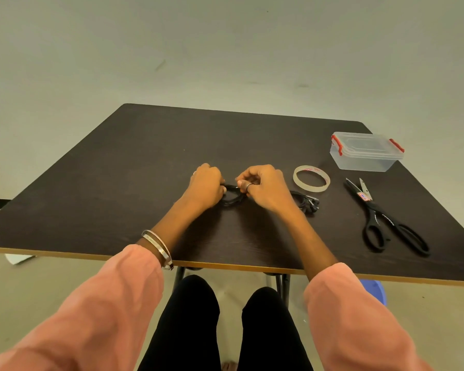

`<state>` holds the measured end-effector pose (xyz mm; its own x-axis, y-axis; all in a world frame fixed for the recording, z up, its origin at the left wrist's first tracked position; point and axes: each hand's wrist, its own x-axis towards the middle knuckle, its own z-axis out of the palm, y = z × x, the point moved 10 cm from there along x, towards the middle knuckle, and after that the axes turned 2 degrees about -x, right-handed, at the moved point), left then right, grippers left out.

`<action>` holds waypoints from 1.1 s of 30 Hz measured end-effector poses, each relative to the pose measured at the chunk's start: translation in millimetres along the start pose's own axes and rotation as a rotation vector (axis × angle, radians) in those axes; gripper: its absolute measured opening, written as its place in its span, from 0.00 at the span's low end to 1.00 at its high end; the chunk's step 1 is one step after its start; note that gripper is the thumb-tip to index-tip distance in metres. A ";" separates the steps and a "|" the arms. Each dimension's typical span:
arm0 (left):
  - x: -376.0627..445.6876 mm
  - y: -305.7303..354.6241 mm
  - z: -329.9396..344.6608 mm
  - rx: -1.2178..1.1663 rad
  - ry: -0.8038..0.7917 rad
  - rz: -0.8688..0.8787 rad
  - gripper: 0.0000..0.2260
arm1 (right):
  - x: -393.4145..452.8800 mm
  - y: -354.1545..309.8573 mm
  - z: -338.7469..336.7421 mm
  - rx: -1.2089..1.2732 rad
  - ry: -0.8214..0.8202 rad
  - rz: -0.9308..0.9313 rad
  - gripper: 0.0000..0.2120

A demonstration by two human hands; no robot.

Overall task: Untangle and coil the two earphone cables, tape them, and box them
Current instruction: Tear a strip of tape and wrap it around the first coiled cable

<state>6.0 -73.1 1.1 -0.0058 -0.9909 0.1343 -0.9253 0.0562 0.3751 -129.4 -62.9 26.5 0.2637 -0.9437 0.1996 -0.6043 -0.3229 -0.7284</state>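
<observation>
A dark wood-grain table point(145, 162) is seen from above, with two arms in pink sleeves reaching onto it. At about two o'clock from the table's middle, a clear plastic box point(366, 152) with red latches is set, its lid closed. Black scissors point(381, 218) are laid at three o'clock, blades slightly parted. A roll of clear tape point(311, 178) is placed flat between the box and the hands. At the centre, a black earphone cable point(232, 195) is gathered in loops and is pinched at each end: the left hand point(206, 186) is curled around one side, the right hand point(265, 186) around the other. A second cable bundle point(306, 202) is left lying just beyond the right wrist, at four o'clock from the hands. The cable is judged light, thin, limp and springy, so loops are likely to slip apart; it is best held across the whole bunched coil, not by the fragile earbud ends.
</observation>
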 end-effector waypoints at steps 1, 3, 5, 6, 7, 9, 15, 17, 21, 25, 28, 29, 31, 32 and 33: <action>0.6 -0.4 -1.5 0.017 -0.001 -0.010 0.13 | 0.2 -1.8 0.9 -0.030 -0.007 -0.014 0.04; 0.9 -0.1 -7.2 0.049 0.022 -0.018 0.11 | 0.2 -2.9 1.7 -0.064 -0.010 -0.023 0.04; -1.2 2.6 -14.3 0.074 0.077 -0.007 0.09 | -0.2 -3.1 1.7 -0.077 -0.011 -0.023 0.04; -2.9 3.7 -16.2 0.070 0.096 0.000 0.09 | -0.3 -2.6 1.5 -0.073 -0.009 -0.021 0.04; -4.1 4.1 -16.0 0.059 0.100 0.007 0.08 | -0.4 -1.8 0.9 -0.068 -0.004 -0.017 0.04; -5.7 2.2 -12.1 0.005 0.077 0.025 0.07 | -1.2 0.3 -0.7 -0.057 0.009 -0.009 0.03; -16.6 -2.4 -13.7 -0.510 -0.078 -0.035 0.03 | -7.4 6.8 -6.8 0.056 0.072 -0.003 0.03; -22.3 -3.2 -16.2 -0.790 -0.079 -0.110 0.03 | -11.8 1.7 -11.7 0.074 0.131 -0.037 0.04; -30.5 -6.6 -13.0 -1.157 -0.061 -0.273 0.05 | -23.0 -21.2 -22.7 0.021 0.277 -0.168 0.05; -34.1 -0.9 -10.9 -1.305 -0.073 -0.304 0.03 | -28.4 -44.4 -19.8 -0.183 0.328 -0.321 0.07; -35.9 1.6 -11.4 -1.369 -0.073 -0.311 0.03 | -31.6 -51.5 -13.3 -0.307 0.327 -0.392 0.10; -36.3 1.5 -11.8 -1.387 -0.071 -0.313 0.03 | -33.5 -53.1 -11.9 -0.331 0.332 -0.412 0.10; -37.4 0.9 -12.2 -1.418 -0.064 -0.330 0.03 | -37.3 -56.7 -9.6 -0.362 0.338 -0.462 0.11; -38.1 0.4 -11.6 -1.430 -0.063 -0.347 0.03 | -38.7 -58.3 -8.4 -0.376 0.334 -0.487 0.11; -39.2 0.2 -10.9 -1.441 -0.064 -0.364 0.03 | -39.9 -59.8 -7.1 -0.391 0.325 -0.510 0.11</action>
<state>10.2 -32.9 5.9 0.0863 -0.9782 -0.1889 0.2828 -0.1577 0.9461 -109.1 -6.4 66.8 0.3848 -0.6222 0.6818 -0.7067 -0.6738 -0.2160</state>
